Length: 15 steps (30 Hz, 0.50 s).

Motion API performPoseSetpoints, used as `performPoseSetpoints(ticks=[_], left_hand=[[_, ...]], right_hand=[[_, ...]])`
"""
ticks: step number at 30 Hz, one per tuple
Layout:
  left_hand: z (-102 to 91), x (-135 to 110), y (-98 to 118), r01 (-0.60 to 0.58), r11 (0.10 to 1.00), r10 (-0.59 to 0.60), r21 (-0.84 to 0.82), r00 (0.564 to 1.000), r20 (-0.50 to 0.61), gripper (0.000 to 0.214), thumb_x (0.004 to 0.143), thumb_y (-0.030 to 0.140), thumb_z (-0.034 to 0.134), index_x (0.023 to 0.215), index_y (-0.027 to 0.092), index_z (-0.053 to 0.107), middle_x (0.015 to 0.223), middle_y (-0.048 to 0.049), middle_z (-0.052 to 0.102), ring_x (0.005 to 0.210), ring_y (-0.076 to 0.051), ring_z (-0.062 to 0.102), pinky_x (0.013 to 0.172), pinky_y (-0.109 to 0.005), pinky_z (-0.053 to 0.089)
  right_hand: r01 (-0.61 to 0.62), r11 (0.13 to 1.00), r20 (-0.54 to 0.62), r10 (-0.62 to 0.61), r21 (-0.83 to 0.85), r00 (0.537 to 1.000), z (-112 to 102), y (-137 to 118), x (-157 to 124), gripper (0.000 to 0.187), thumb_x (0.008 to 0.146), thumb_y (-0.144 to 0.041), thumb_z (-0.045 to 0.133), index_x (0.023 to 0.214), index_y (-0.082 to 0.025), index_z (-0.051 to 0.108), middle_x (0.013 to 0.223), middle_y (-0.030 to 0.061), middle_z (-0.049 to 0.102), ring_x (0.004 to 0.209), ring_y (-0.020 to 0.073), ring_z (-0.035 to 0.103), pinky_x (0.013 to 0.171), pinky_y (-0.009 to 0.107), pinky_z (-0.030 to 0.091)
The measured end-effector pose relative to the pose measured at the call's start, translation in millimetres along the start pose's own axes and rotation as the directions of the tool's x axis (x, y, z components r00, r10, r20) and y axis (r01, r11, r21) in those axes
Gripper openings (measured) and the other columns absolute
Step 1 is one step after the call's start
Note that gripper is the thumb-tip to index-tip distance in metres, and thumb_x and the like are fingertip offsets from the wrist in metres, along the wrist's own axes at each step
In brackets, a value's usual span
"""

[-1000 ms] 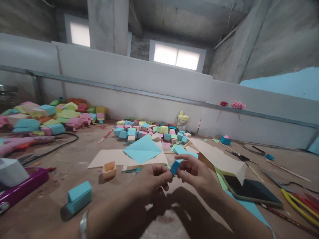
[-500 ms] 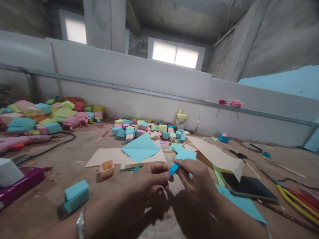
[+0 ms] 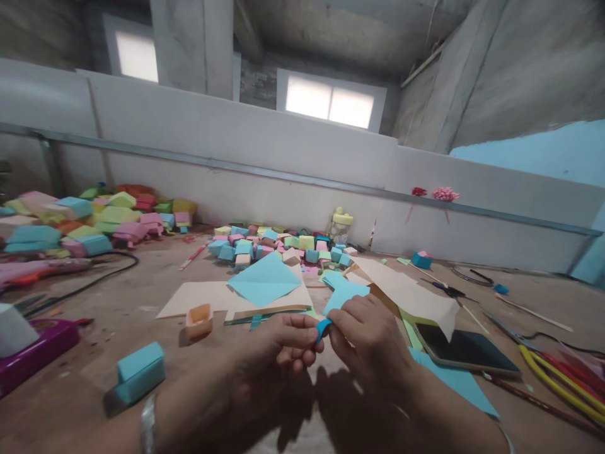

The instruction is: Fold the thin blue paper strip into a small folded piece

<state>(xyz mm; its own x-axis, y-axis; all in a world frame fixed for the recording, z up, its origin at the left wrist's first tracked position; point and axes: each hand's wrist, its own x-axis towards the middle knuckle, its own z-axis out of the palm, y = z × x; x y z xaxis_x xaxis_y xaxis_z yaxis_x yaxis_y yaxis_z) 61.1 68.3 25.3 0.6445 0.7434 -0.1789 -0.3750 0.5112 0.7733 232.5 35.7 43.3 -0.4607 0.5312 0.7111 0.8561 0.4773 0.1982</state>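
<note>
Right up close, a silver bracelet (image 3: 148, 424) circles the left wrist, and ahead of it the left grip (image 3: 283, 343) is pinched, thumb against fingers, on one end of a blue paper strip (image 3: 323, 328). And here's the change: a second ago the right grip (image 3: 371, 331) stood looser, fingers spread about the strip; now it has rolled over, knuckles up, closed on the other end and covering more of it. The strip looked stiff and blocky then; now it bends in an arc between the two grips, held just above the bench (image 3: 155, 268).

Take a look at it: small, narrow, a deeper blue than the sheets around, smooth-faced, its curve bulging upward. Its right end is out of sight behind fingers.

Off to the left sits a light-blue paper box (image 3: 140, 369), exactly where it was, and a bit farther out a peach open box (image 3: 199, 321). A dark phone (image 3: 466, 350) lies to the right. Beyond the hands, a creased light-blue sheet (image 3: 265, 277) rests on peach paper (image 3: 191, 299); then come the crowded little paper blocks (image 3: 283, 243), a yellow-lidded jar (image 3: 341, 228) and the white partition (image 3: 246, 139).
</note>
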Motion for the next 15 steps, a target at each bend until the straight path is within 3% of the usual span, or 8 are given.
performPoseSetpoints(ticks=[6, 15], left_hand=[[0.0, -2.5, -1.0, 0.045, 0.999, -0.045, 0.008, 0.999, 0.030, 0.011, 0.067, 0.006, 0.066, 0.072, 0.016, 0.065, 0.064, 0.0001, 0.059, 0.053, -0.005, 0.052, 0.050, -0.012, 0.042], [-0.6, -11.4, 1.3, 0.090, 0.989, -0.087, 0.115, 0.996, -0.028, 0.018, 0.070, 0.017, 0.066, 0.085, 0.022, 0.058, 0.059, 0.0042, 0.052, 0.049, -0.008, 0.049, 0.047, -0.018, 0.038]], right_hand=[[-0.067, 0.996, 0.007, 0.066, 0.067, 0.998, 11.1, -3.1, -7.7, 0.029, 0.082, -0.011, 0.041, 0.055, -0.017, 0.052, 0.056, 0.0022, 0.048, 0.057, 0.0141, 0.039, 0.057, 0.031, 0.025], [-0.142, 0.953, 0.031, 0.139, 0.267, 0.990, 19.2, -8.1, -15.2, 0.028, 0.085, -0.013, 0.041, 0.059, -0.019, 0.049, 0.060, 0.0006, 0.046, 0.059, 0.0134, 0.044, 0.055, 0.027, 0.031]])
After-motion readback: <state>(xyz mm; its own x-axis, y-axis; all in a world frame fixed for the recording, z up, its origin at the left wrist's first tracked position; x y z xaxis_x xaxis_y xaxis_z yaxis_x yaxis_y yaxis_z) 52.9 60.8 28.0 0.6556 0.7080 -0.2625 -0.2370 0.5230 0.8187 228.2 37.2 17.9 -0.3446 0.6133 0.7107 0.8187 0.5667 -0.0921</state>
